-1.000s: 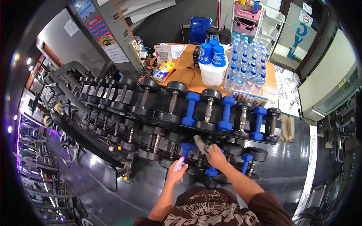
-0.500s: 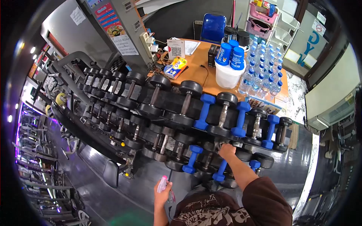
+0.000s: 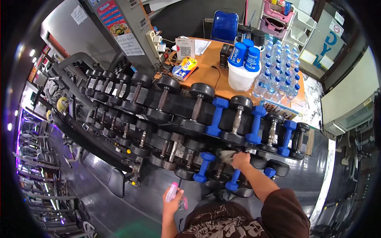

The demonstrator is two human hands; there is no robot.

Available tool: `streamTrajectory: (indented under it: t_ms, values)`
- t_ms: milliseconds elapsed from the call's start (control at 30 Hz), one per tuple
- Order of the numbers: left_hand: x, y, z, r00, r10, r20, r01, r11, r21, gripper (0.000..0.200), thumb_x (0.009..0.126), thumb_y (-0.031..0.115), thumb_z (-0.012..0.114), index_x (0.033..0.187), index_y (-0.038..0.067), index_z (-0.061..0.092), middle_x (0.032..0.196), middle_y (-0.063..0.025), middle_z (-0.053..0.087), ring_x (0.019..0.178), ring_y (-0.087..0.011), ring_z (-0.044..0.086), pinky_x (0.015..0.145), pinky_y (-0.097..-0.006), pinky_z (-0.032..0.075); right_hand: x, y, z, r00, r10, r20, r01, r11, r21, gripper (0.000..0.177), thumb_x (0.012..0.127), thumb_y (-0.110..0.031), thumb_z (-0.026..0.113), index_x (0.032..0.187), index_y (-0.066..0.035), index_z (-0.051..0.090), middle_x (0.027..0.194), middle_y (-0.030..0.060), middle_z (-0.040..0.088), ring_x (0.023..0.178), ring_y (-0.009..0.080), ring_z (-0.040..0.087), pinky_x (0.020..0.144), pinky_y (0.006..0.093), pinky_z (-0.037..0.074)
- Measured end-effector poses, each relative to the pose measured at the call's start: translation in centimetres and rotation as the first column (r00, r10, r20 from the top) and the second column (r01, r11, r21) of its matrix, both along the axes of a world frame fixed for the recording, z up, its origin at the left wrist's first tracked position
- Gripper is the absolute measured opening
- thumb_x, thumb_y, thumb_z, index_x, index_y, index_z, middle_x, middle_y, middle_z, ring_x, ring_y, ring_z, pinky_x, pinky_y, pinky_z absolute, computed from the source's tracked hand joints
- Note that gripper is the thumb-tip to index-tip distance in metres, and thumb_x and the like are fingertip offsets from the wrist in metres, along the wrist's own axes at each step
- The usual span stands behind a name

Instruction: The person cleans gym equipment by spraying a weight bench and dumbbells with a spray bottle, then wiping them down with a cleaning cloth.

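My left hand [image 3: 172, 201] is wrapped round a clear spray bottle [image 3: 171, 192] with a pink top, held low in front of the rack. My right hand [image 3: 240, 160] is closed on a greyish cloth [image 3: 228, 156], which lies over a dumbbell on the lower tier. Close by on that tier are a blue dumbbell [image 3: 204, 167] to the left and another blue dumbbell [image 3: 233, 180] just below my right hand. Black round-headed dumbbells [image 3: 237, 120] and blue ones fill the upper tier above.
Behind the rack stands an orange-topped desk [image 3: 206, 74] with a white bucket [image 3: 241, 78], blue tubs and several water bottles [image 3: 274, 79]. A black padded bench part [image 3: 116, 183] stands at the lower left. A fridge-like white cabinet [image 3: 345, 99] is at the right.
The cloth shows more, spread to the left of my right hand. My right hand has shifted slightly. The view has moved a little, and my left hand still holds the bottle.
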State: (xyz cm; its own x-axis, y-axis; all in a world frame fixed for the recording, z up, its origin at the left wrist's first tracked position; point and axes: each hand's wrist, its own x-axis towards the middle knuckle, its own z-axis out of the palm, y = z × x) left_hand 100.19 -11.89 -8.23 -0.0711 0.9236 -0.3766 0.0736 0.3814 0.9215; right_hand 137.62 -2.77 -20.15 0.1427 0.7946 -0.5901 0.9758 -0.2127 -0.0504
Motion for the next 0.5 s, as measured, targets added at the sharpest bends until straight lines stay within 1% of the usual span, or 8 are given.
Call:
streamTrajectory:
  t_ms: [33, 100, 133, 200, 267, 367, 400, 500]
  values:
    - [-0.3, -0.5, 0.1, 0.999, -0.015, -0.032, 0.014, 1.0, -0.018, 0.015, 0.085, 0.008, 0.076, 0.091, 0.002, 0.064, 0.076, -0.002, 0.064, 0.068, -0.0084, 0.059, 0.062, -0.0264, 0.048, 0.7, 0.3, 0.9, 0.997, -0.075, 0.003, 0.075, 0.993, -0.096, 0.032, 0.089, -0.034, 0.06, 0.111, -0.016, 0.074, 0.128, 0.0137, 0.064, 0.112, 0.0299, 0.066, 0.097, 0.0491, 0.048]
    - [-0.3, -0.4, 0.4, 0.994, -0.046, -0.095, 0.043, 0.998, -0.035, 0.015, 0.086, 0.009, 0.076, 0.091, 0.002, 0.064, 0.076, -0.0024, 0.064, 0.067, -0.0088, 0.06, 0.062, -0.0266, 0.049, 0.4, 1.3, 2.0, 0.999, -0.014, -0.042, 0.014, 1.0, -0.011, 0.036, 0.088, -0.035, 0.062, 0.118, -0.018, 0.071, 0.131, 0.0136, 0.063, 0.115, 0.0307, 0.065, 0.096, 0.0482, 0.05]
    - [-0.4, -0.3, 0.3, 0.995, -0.049, -0.088, 0.045, 0.998, -0.041, 0.015, 0.086, 0.009, 0.076, 0.091, 0.002, 0.064, 0.075, -0.0026, 0.064, 0.067, -0.0089, 0.06, 0.062, -0.0267, 0.049, -0.3, 1.6, 2.3, 0.998, 0.016, -0.066, -0.014, 0.999, 0.031, 0.039, 0.087, -0.036, 0.062, 0.122, -0.019, 0.069, 0.133, 0.0136, 0.063, 0.117, 0.0311, 0.065, 0.095, 0.0477, 0.051]
    - [-0.3, -0.1, 0.1, 0.995, -0.057, -0.076, 0.054, 0.997, -0.053, 0.015, 0.086, 0.009, 0.076, 0.091, 0.001, 0.064, 0.075, -0.0031, 0.065, 0.067, -0.0092, 0.06, 0.062, -0.0268, 0.049, -2.6, 2.7, -0.3, 0.989, 0.017, -0.147, 0.023, 0.965, 0.263, 0.047, 0.085, -0.036, 0.064, 0.131, -0.027, 0.063, 0.139, 0.0199, 0.055, 0.113, 0.0389, 0.065, 0.095, 0.0498, 0.052]
    - [0.4, 0.7, 0.5, 0.994, -0.085, -0.064, 0.083, 0.996, -0.026, 0.016, 0.086, 0.009, 0.076, 0.09, 0.001, 0.064, 0.075, -0.0031, 0.065, 0.067, -0.0094, 0.06, 0.062, -0.027, 0.05, -4.9, 3.9, -4.2, 0.983, 0.102, -0.151, -0.017, 0.877, 0.481, 0.048, 0.087, -0.032, 0.061, 0.135, -0.032, 0.059, 0.137, 0.0204, 0.054, 0.111, 0.0393, 0.064, 0.095, 0.0512, 0.051]
    - [1.7, 1.9, 1.5, 0.994, -0.103, -0.044, 0.105, 0.994, 0.024, 0.016, 0.086, 0.009, 0.076, 0.091, 0.001, 0.063, 0.075, -0.0031, 0.064, 0.066, -0.0096, 0.06, 0.062, -0.0271, 0.05, -6.4, 3.3, -8.4, 0.991, 0.108, 0.079, -0.133, 0.85, 0.509, 0.045, 0.089, -0.028, 0.059, 0.134, -0.032, 0.06, 0.129, 0.0195, 0.057, 0.109, 0.0376, 0.064, 0.095, 0.0534, 0.05]
    - [1.9, 2.2, 1.7, 0.994, -0.108, -0.035, 0.109, 0.993, 0.042, 0.016, 0.086, 0.008, 0.076, 0.091, 0.001, 0.063, 0.075, -0.0031, 0.064, 0.066, -0.0096, 0.06, 0.062, -0.0272, 0.05, -6.1, 2.0, -7.1, 0.993, 0.119, -0.006, -0.106, 0.909, 0.403, 0.038, 0.09, -0.027, 0.057, 0.128, -0.027, 0.063, 0.119, 0.0164, 0.06, 0.104, 0.0349, 0.066, 0.093, 0.0539, 0.049]
    - [2.4, 2.2, 1.8, 0.998, -0.051, 0.043, 0.049, 0.998, 0.043, 0.015, 0.086, 0.007, 0.076, 0.091, 0.002, 0.063, 0.076, -0.003, 0.064, 0.066, -0.0095, 0.06, 0.062, -0.0267, 0.05, -5.0, -0.6, -3.7, 0.996, 0.08, -0.045, -0.068, 0.973, 0.221, 0.037, 0.088, -0.03, 0.06, 0.124, -0.021, 0.066, 0.12, 0.015, 0.062, 0.104, 0.0328, 0.068, 0.092, 0.0537, 0.049]
